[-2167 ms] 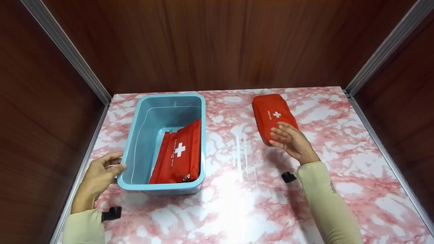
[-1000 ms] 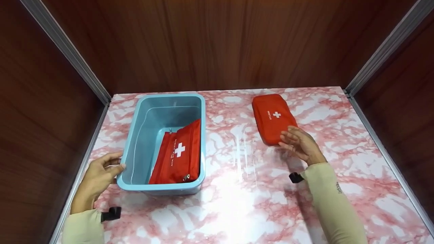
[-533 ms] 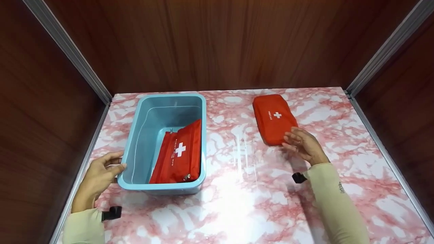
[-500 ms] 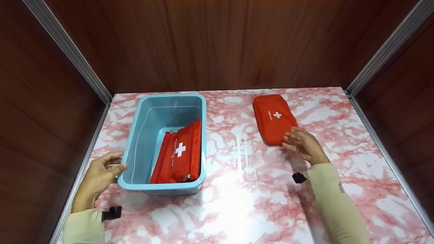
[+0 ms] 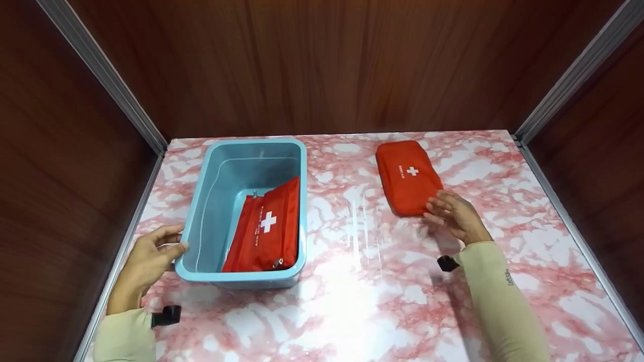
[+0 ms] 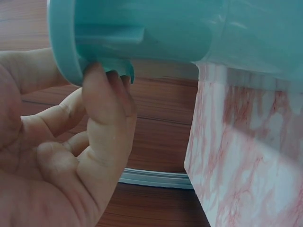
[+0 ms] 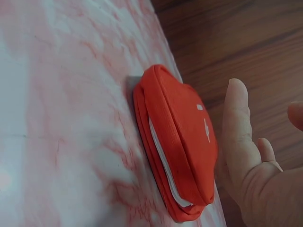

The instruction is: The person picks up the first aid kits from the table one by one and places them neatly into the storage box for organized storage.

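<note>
My left hand (image 5: 151, 259) pinches the left rim of a blue plastic bin (image 5: 193, 216); in the left wrist view the fingers (image 6: 106, 109) curl under the bin's lip (image 6: 64, 45). Inside the bin a flat red first aid kit pouch (image 5: 259, 241) with a white cross leans against the right wall. A thicker red first aid case (image 5: 405, 176) lies on the table at the right. My right hand (image 5: 458, 216) hovers by its near right corner, fingers loosely bent and holding nothing. The right wrist view shows the case (image 7: 177, 142) beside the hand (image 7: 251, 161).
The table (image 5: 342, 301) has a pink and white marbled top. Dark wood panels stand at the back (image 5: 322, 65), left (image 5: 60, 166) and right (image 5: 593, 166), with metal strips along the corners. Clear tape-like streaks (image 5: 359, 226) lie on the tabletop between bin and case.
My right hand has drawn back from over the red case, moving right and slightly nearer to me. The left hand, the bin and both red items have stayed put.
</note>
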`<state>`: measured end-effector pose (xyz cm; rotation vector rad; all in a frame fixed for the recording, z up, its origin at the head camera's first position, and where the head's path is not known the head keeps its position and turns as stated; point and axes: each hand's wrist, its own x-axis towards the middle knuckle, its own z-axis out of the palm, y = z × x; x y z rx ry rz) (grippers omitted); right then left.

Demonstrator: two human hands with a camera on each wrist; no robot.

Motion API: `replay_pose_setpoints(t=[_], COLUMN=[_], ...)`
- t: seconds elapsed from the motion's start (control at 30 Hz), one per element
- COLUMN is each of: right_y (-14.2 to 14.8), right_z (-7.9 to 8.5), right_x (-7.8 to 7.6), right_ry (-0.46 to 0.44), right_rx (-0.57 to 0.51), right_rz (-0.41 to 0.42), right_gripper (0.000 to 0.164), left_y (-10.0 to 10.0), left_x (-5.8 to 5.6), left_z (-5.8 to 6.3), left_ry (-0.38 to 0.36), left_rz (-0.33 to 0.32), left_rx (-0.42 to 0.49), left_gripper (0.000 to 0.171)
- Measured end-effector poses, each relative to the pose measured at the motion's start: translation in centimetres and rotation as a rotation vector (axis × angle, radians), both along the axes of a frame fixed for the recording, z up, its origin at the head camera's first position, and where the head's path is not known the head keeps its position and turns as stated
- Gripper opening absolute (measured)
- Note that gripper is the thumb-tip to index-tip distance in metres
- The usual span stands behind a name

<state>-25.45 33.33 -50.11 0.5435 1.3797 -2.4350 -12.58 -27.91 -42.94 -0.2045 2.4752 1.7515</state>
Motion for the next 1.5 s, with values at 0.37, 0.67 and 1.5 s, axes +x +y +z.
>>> replay_pose_setpoints(t=[0.37,0.67,1.5], right_y=[1.1,1.7,2.4], right_z=[-0.5,-0.7,-0.9], right_x=[-0.2,-0.3,-1.0], right_ry=[0.005,-0.029,-0.115], right_rx=[0.003,0.043,0.169], right_rz=[-0.025,-0.046,-0.102], right_gripper=[0.019,0.029,0.037], left_y=[-0.1,-0.1,0.0], left_x=[0.0,0.0,-0.1], left_z=[-0.3,-0.1,-0.1], left_ry=[0.008,0.024,0.016], left_rz=[-0.005,-0.004,0.008], left_rx=[0.03,0.013,0.035], left_gripper=[0.051,0.05,0.049])
